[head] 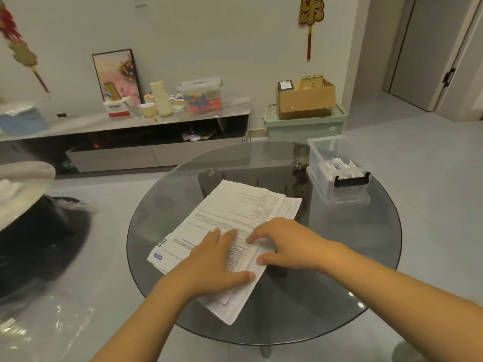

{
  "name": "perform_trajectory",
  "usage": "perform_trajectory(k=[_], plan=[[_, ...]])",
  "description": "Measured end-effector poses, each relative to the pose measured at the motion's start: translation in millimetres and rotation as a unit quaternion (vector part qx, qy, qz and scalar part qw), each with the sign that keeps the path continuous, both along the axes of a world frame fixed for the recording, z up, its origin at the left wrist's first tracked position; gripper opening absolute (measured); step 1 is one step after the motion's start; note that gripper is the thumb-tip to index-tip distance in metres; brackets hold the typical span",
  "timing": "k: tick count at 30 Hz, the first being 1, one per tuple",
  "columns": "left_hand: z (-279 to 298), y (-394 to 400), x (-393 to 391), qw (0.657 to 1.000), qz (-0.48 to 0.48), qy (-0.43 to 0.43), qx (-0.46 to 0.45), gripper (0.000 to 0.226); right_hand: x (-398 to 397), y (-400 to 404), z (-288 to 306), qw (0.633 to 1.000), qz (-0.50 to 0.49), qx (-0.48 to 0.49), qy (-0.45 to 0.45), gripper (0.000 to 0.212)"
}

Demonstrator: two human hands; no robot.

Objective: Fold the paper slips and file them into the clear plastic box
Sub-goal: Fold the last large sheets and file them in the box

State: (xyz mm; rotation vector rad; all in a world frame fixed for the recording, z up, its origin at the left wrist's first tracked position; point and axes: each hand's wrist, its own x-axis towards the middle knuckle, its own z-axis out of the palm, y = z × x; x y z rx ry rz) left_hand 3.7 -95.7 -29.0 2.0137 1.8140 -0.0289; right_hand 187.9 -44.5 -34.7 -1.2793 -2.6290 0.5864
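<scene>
A stack of white printed paper slips (235, 210) lies in the middle of the round glass table (352, 270). My left hand (217, 259) rests flat on the near part of the top sheet, fingers spread. My right hand (285, 241) presses on the sheet's right edge, with fingertips and thumb touching the paper. A slip with a blue logo (167, 253) sticks out at the left under the stack. The clear plastic box (337, 176) stands at the table's far right, open, with several folded white slips inside and a black latch on its near side.
A low TV cabinet (130, 126) with boxes and bottles runs along the far wall. A green storage bin (305, 124) with a cardboard box on it stands behind the table. A dark seat (39, 231) and plastic wrap are at the left.
</scene>
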Motion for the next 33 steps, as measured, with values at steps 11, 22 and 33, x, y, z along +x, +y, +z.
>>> perform_trajectory(k=[11, 22, 33], plan=[[14.5, -2.5, -2.6, 0.998, -0.008, -0.060, -0.011, 0.080, -10.4, 3.3, -2.0, 0.995, 0.003, -0.047, 0.088, 0.022], [26.6, -3.5, -5.3, 0.933, 0.031, -0.198, 0.298, 0.057, 15.5, 16.9, 4.1, 0.974, -0.140, -0.102, 0.144, 0.026], [20.5, 6.9, 12.0, 0.857, -0.075, -0.126, 0.494, 0.036, 30.6, 14.2, 10.5, 0.928, -0.243, -0.180, 0.217, 0.037]])
